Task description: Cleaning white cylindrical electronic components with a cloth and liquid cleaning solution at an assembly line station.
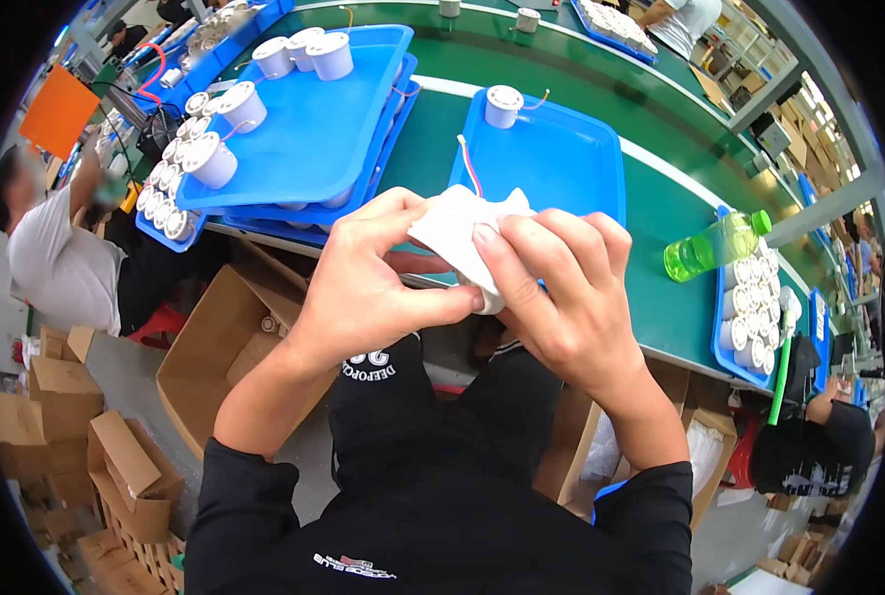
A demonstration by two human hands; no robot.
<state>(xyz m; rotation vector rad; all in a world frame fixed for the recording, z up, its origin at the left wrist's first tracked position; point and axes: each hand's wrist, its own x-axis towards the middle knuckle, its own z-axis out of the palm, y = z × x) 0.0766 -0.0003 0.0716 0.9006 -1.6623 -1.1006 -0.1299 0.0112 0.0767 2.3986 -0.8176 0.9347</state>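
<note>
In front of my chest, above the table's near edge, both hands work on a white cup-shaped part that is mostly hidden by fingers and a white cloth. My left hand is closed round the part, thumb at its lower edge. With bent fingers, my right hand pinches the cloth against it. A thin red and yellow wire rises behind the cloth, seemingly from the held part. Just beyond lies a blue tray bearing one similar white part with a wire.
Stacked blue trays with several white parts stand left on the green table. A green bottle lies tilted by a full tray at right. Open cardboard boxes sit below. A person sits at left, another at right.
</note>
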